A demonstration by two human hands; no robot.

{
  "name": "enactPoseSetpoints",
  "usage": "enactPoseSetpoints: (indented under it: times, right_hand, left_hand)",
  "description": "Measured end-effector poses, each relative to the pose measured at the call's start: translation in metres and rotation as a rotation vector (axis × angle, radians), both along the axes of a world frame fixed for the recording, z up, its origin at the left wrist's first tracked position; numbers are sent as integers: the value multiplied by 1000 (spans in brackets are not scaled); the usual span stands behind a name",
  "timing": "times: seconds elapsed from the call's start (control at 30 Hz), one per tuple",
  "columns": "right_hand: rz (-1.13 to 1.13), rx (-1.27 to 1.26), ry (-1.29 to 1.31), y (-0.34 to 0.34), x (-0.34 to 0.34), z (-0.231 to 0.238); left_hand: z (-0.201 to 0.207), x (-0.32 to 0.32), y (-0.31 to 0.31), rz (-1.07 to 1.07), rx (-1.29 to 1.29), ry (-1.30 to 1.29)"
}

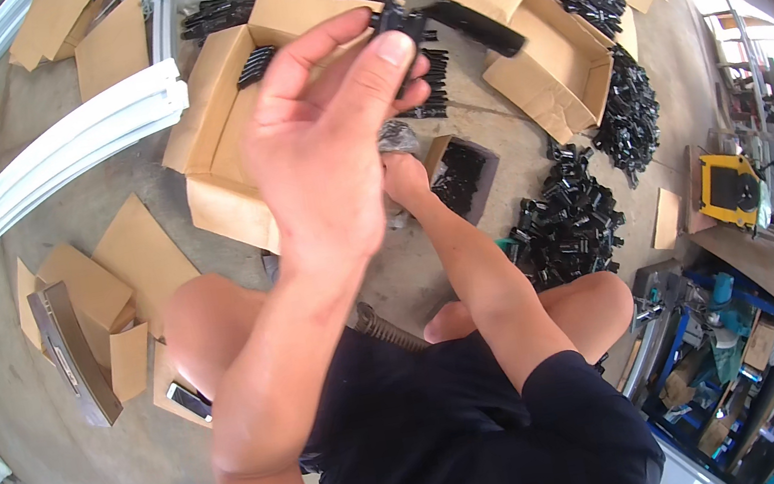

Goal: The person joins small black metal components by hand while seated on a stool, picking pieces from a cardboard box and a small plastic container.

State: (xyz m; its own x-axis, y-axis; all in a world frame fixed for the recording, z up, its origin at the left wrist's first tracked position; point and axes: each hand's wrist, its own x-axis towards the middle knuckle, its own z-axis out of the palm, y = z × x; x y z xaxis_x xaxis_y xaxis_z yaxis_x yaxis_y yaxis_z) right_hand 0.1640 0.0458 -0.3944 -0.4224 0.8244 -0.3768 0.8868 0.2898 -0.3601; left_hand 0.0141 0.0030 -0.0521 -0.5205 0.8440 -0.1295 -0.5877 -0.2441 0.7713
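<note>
My left hand (320, 141) is raised close to the camera. Its thumb and fingers are closed round the middle of a glossy black part with two long arms (475, 28), which spread to the left and right. Lower down, behind that wrist, my right hand (406, 180) reaches to a crumpled clear plastic bag (397, 137); its fingers are largely hidden, so its grip does not show. Just right of it stands a small open box (492, 187) of small black pieces. A row of slim black parts (431, 83) lies beyond the hands.
Open cardboard boxes stand at left (230, 211) and right (573, 76). Heaps of black parts (566, 224) cover the floor on the right. Long white profiles (52, 173) extend at left, above folded cardboard (135, 251) and a phone (190, 402). A yellow machine (728, 190) stands far right.
</note>
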Motion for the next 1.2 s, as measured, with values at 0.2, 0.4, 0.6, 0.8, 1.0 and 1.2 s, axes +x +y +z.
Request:
enactPoseSetpoints:
  times: [0.2,0.4,0.6,0.8,1.0,1.2]
  right_hand:
    - [60,269,107,-14,-3,-54]
    - [-114,-32,130,-21,-23,-29]
    - [-153,119,541,11,3,86]
    - [-364,-54,1036,27,37,274]
    - [-491,-195,1483,-1,71,316]
    - [-656,-385,1747,-3,57,293]
  left_hand:
    - [5,10,-2,-60,28,-167]
    - [3,-8,-1,-26,7,-261]
    - [-3,-3,8,-58,55,-274]
    - [-20,18,11,-100,-7,-246]
    - [-40,66,12,-209,-59,-190]
    - [-51,91,3,-214,-101,-126]
